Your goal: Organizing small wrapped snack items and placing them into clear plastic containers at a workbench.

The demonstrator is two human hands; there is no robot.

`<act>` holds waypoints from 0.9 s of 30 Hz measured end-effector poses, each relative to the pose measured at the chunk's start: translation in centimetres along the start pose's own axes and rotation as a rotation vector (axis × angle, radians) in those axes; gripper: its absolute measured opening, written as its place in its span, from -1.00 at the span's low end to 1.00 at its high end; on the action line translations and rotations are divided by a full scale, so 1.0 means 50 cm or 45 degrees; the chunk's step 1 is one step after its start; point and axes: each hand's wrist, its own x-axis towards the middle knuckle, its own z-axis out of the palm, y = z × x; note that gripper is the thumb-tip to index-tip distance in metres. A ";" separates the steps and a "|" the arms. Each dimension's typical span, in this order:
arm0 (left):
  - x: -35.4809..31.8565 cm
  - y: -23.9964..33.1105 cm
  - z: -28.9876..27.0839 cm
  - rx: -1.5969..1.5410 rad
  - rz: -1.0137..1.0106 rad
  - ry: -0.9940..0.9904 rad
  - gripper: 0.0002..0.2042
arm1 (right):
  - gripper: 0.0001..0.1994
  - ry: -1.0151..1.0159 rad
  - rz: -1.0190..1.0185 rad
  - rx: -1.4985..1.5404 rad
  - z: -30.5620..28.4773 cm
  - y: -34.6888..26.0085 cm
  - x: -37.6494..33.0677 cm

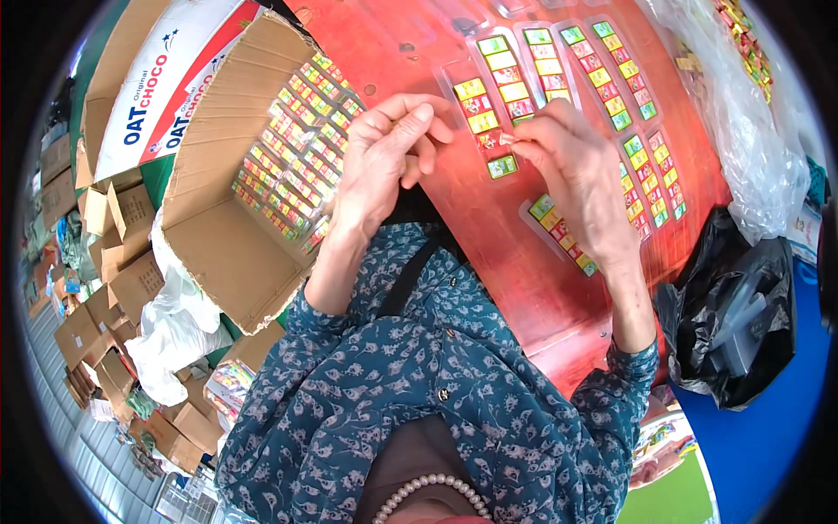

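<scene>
My right hand (572, 162) hovers over a clear plastic strip tray (447, 80), its thumb and index finger pinched on a small pale-and-red piece (507, 140) too small to name. Small yellow, red and green rectangular pieces (471, 90) lie in a row in this tray. Left of it, my left hand (388, 148) is raised with loosely bent fingers apart, and nothing shows in it. Several similar filled trays (596, 74) lie beyond and beside my right hand. One tray (559, 231) sits partly under my right wrist.
The trays lie on a red table (375, 44). At left, an open cardboard box (231, 253) holds rows of filled trays (297, 148). To the right are a clear bag (759, 166) with small wrapped pieces and a black bag (698, 332) with clear plastic. Cartons (131, 288) are piled far left.
</scene>
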 end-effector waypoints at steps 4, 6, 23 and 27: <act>0.017 0.001 0.000 0.316 0.136 0.136 -0.78 | -0.86 -0.126 -0.210 -0.276 0.013 0.005 -0.015; 0.037 -0.003 0.005 0.530 0.234 0.144 -0.77 | -0.94 -0.084 -0.351 -0.373 0.025 0.005 -0.016; 0.057 -0.005 0.023 1.005 0.498 0.105 -0.77 | -0.94 -0.089 -0.369 -0.714 0.053 -0.017 -0.035; 0.056 -0.002 0.025 0.992 0.495 0.124 -0.77 | -0.92 -0.065 -0.366 -0.806 0.064 -0.028 -0.034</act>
